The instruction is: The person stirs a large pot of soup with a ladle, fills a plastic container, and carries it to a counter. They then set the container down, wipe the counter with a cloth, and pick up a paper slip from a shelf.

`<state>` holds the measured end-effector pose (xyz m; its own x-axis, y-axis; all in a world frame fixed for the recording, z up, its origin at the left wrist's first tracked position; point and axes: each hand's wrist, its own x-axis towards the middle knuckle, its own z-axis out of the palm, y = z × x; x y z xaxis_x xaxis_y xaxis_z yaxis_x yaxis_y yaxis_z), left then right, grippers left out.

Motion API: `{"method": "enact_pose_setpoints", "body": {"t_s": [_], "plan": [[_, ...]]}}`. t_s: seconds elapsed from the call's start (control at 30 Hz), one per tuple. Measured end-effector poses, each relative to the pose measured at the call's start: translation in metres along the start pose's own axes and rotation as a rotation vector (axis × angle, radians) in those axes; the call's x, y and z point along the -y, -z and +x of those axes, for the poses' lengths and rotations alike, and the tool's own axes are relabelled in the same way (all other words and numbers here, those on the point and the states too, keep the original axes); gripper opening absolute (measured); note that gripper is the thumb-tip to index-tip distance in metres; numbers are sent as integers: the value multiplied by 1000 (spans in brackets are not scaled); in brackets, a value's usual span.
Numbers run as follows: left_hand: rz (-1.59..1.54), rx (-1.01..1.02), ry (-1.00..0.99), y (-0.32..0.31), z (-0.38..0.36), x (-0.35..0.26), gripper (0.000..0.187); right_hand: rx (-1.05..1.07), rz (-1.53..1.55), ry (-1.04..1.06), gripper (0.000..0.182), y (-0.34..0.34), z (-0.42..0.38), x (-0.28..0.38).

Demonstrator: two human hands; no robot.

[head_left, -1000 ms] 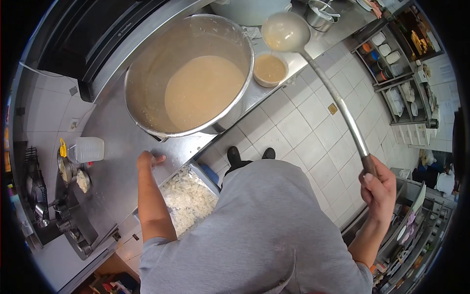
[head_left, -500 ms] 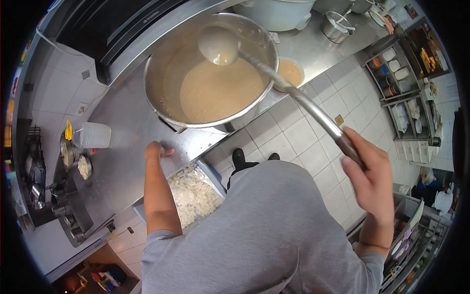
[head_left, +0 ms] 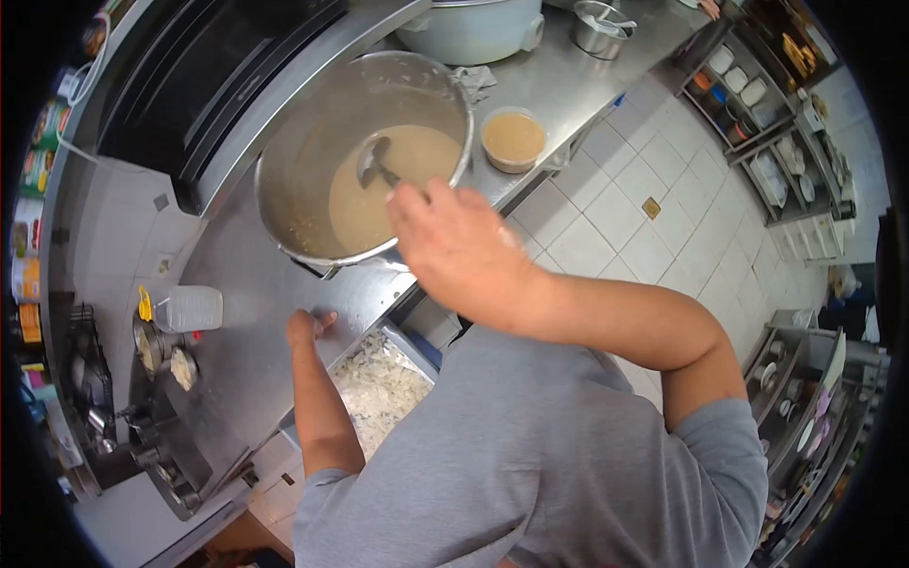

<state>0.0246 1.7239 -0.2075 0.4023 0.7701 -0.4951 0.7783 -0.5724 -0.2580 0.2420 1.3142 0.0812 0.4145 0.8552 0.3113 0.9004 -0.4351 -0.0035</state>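
Observation:
My right hand (head_left: 464, 246) is closed around the handle of a metal ladle (head_left: 375, 163), high over the near rim of a large steel pot (head_left: 284, 156). The ladle's bowl is tilted inside the pot, overlapping the light brown liquid (head_left: 352, 201) there. My left hand (head_left: 305, 327) leans on the steel counter (head_left: 248, 312) left of the pot, thumb apart and nothing held. Right of the pot stands a clear round tub (head_left: 512, 168) containing similar brown liquid.
Below my left hand is a tray (head_left: 409, 352) of white, crumbly food (head_left: 379, 386). A yellow-capped plastic jug (head_left: 189, 310) lies at the left. Behind the pot stand a large pale tub (head_left: 473, 33) and a small steel pot (head_left: 600, 43) with utensils. Shelves (head_left: 757, 142) line the right.
My right hand has swung from the far right in to the pot's near rim, and the ladle's bowl has lowered into the pot. The view has shifted; my left hand stays on the counter.

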Motion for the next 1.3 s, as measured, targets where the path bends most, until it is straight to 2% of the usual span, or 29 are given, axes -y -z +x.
{"method": "enact_pose_setpoints", "body": {"t_s": [0.07, 0.13, 0.2, 0.27, 0.3, 0.33, 0.4, 0.47, 0.5, 0.57, 0.6, 0.67, 0.73, 0.8, 0.87, 0.9, 0.97, 1.0, 1.07, 1.17, 1.3], "plan": [[-24, -62, 22, -11, -26, -4, 85, -153, 183, 57, 49, 0, -16, 2], [-188, -111, 104, -16, -60, -18, 76, -151, 294, 107, 55, 3, -41, -18], [-199, -175, 81, -18, -114, -45, 68, -256, 803, -19, 54, -4, -74, -40], [-355, -40, -105, -57, -130, -71, 63, -151, 783, -253, 44, -22, -110, -82], [-636, 229, -268, -37, -168, -108, 57, -90, 883, -417, 36, -54, -131, -107], [-893, 409, -461, -17, -205, -147, 47, -23, 979, -582, 30, -93, -151, -133], [-969, 540, -787, 1, -237, -221, 42, 131, 1266, -1010, 24, -140, -170, -183], [-1141, 614, -901, -6, -228, -296, 39, 85, 1161, -933, 25, -194, -176, -226], [-1258, 623, -838, 3, -224, -335, 39, 89, 1165, -926, 25, -205, -166, -242], [-1500, 622, -676, 23, -211, -404, 41, 18, 1495, -1137, 29, -225, -142, -260], [-1631, 605, -584, 33, -202, -434, 43, 20, 1500, -1137, 29, -237, -130, -264], [-1829, 529, -399, 46, -180, -483, 45, -127, 1468, -1208, 36, -261, -101, -278], [-1883, 457, -343, 58, -164, -513, 42, -103, 1422, -1216, 38, -270, -83, -287], [-1924, 391, -278, 64, -152, -530, 40, -23, 1270, -1188, 30, -273, -72, -293], [-1989, 312, -157, 64, -147, -538, 32, -24, 1345, -1196, 26, -281, -70, -298], [-1984, 324, -141, 64, -147, -538, 32, -30, 1411, -1185, 23, -281, -70, -302], [-1993, 191, -180, 65, -148, -539, 25, 25, 1385, -1180, 20, -277, -71, -307], [-1992, 198, -173, 67, -150, -540, 25, 66, 1369, -1162, 17, -278, -73, -308], [-2002, 187, -190, 71, -153, -539, 21, 14, 1393, -1140, 16, -281, -74, -309], [-1922, 248, -297, 72, -153, -536, 13, -46, 1400, -1120, 15, -282, -81, -313], [-1906, 296, -409, 75, -150, -538, 12, -87, 1357, -1110, 15, -253, -93, -322]]}}
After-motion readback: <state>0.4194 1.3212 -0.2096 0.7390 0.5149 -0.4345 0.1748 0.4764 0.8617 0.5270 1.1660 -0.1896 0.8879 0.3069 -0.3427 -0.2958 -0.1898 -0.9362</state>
